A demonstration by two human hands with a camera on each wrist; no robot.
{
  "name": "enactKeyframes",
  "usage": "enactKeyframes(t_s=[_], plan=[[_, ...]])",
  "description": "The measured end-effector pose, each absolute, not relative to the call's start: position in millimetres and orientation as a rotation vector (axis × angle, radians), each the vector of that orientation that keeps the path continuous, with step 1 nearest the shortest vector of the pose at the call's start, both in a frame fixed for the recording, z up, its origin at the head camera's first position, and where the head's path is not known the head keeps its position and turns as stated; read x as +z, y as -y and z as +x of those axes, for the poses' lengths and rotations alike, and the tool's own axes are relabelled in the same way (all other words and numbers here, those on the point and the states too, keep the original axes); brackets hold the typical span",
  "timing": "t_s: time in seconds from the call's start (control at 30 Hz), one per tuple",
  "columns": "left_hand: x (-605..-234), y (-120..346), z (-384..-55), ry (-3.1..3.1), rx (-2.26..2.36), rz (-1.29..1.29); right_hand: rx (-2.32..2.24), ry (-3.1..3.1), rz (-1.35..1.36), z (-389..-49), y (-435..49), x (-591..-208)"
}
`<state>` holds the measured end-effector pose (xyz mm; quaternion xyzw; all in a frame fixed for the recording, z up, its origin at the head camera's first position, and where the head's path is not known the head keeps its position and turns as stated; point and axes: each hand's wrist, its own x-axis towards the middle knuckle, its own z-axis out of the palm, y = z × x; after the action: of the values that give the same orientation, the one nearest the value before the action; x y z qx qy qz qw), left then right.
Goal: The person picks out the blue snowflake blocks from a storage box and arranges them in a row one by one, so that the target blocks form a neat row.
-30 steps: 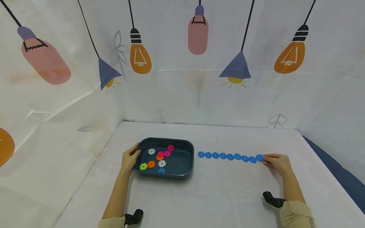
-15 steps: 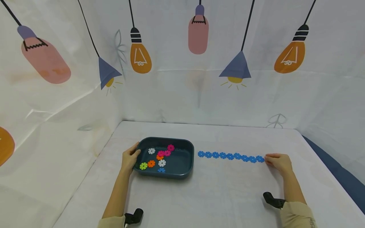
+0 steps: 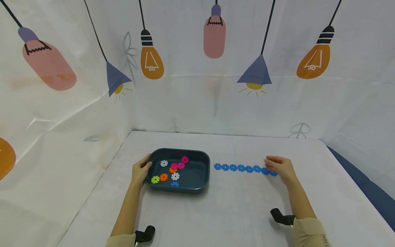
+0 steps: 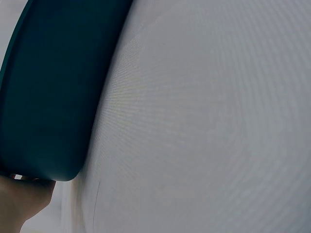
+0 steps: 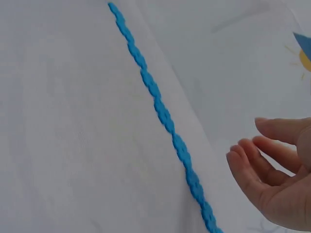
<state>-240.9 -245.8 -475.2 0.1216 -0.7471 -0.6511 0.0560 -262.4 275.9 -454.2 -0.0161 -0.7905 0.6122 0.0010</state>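
My left hand (image 3: pixel 141 170) grips the left side of a dark teal tray (image 3: pixel 197 173), fingers on its outer wall and thumb at the rim. Inside lie loose flower-shaped plastic discs in white, pink (image 3: pixel 184 160), orange, yellow-green and one blue (image 3: pixel 174 184). Right of the tray, a row of blue flower-shaped discs (image 3: pixel 233 167) runs across the table, overlapping edge to edge. Over its right end hovers my right hand (image 3: pixel 281 168), hiding the last disc. The right wrist view shows that hand (image 5: pixel 274 177) with thumb and loosely bent fingers apart, nothing between them.
A white cloth covers the table (image 3: pixel 228 212). Behind it hangs a white sheet (image 3: pixel 185 103) printed with lamps and bulbs. Something dark blue (image 3: pixel 364 175) lies beyond the table's right edge. Black wrist devices (image 3: pixel 145 234) are worn on both forearms.
My right hand has left the right-end blue disc, lifted and moved left over the row. The left hand and the tray stay in place.
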Motion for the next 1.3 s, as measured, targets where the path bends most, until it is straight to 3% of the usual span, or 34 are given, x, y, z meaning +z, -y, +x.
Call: enactKeyframes(t_s=[0.83,1.3], plan=[[-475,246,-239,2.256,-1.984,0.371,2.391,2.383,0.673,-271,-61,-441],[-475,245,-239,2.262,-1.957,0.355,1.975,2.916,0.537,-261,28,-459]])
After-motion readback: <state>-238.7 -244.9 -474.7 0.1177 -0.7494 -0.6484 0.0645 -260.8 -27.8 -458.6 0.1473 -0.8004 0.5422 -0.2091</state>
